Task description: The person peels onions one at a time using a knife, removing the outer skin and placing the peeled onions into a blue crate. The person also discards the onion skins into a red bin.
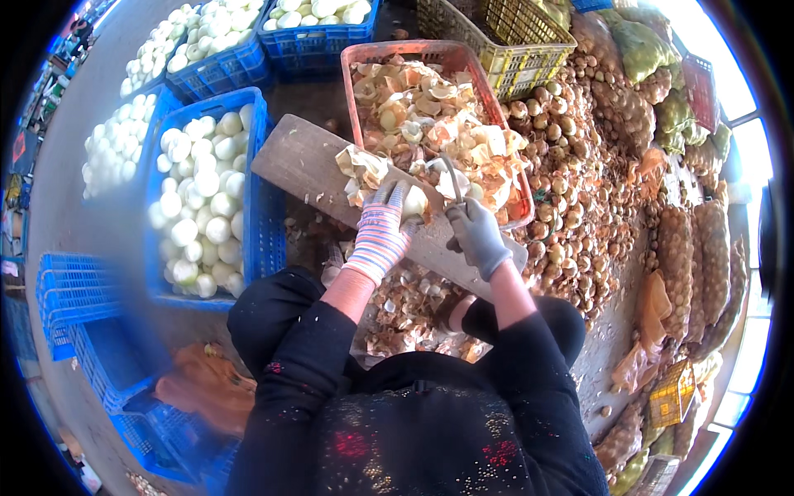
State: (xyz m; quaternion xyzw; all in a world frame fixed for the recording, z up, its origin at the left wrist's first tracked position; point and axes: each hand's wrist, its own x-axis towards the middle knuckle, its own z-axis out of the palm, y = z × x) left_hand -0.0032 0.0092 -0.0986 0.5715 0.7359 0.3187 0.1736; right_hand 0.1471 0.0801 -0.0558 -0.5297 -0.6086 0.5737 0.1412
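Observation:
My left hand (383,230), in a striped knitted work glove, grips a pale, partly peeled onion (414,202) on a long wooden board (304,162). My right hand (477,235), in a grey-coated glove, is closed around the handle of a curved blade (454,177), which points up and away from me, just right of the onion. The board slants across in front of my knees. Loose onion skins (366,170) lie on it beyond my left hand. Past the board, a red plastic crate (409,47) is heaped with onion skins.
Blue crates of peeled white onions (260,180) stand to the left, with stacked blue crates (77,279) nearer. A yellow crate (527,59) stands beyond the skins. Unpeeled onions (558,217) cover the floor on the right, and filled mesh sacks (676,266) lie farther right. Skins (409,316) litter the floor between my feet.

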